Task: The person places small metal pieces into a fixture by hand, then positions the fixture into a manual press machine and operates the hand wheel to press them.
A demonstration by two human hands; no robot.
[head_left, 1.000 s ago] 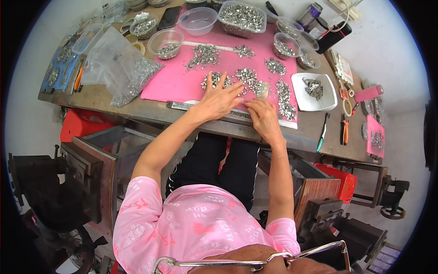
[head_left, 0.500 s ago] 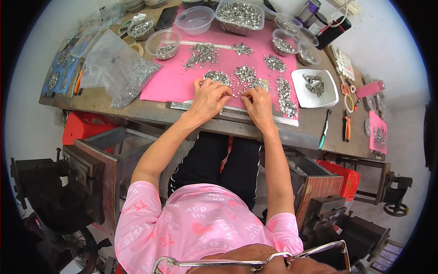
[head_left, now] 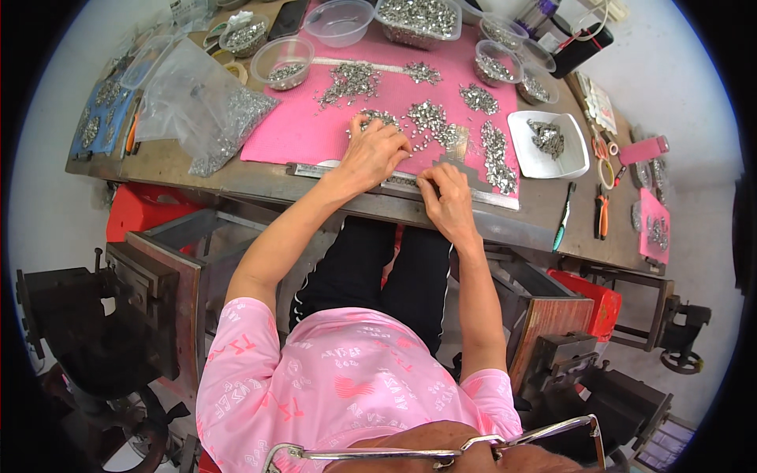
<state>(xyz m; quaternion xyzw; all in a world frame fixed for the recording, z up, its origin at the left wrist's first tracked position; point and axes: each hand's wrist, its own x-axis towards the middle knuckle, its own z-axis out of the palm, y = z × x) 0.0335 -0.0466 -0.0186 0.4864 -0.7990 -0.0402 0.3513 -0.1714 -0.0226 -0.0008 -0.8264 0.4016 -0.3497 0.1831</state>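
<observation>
Over the near edge of the pink mat (head_left: 268,142), my left hand (head_left: 374,153) is closed, thumb and fingertips pinched together. Its outer fingers rest by a pile of small silvery metal pieces (head_left: 384,117). To its right, my right hand (head_left: 448,199) has its fingers curled in a pinch at a narrow metal strip (head_left: 312,169) along the bench edge. Whatever either pinch holds is too small to make out. Just beyond my right hand lie another heap of metal pieces (head_left: 427,116) and a small flat plate (head_left: 457,142).
Plastic tubs (head_left: 339,22) of metal pieces line the back. A clear bag (head_left: 236,110) of pieces lies left. On the right are a white dish (head_left: 579,162), a toothbrush (head_left: 564,216) and orange-handled pliers (head_left: 602,214). Dark vises (head_left: 130,315) flank the bench below.
My right hand has drawn back toward me, down to the metal strip. My left hand has shifted slightly to the right. The whole view has tilted a little.
</observation>
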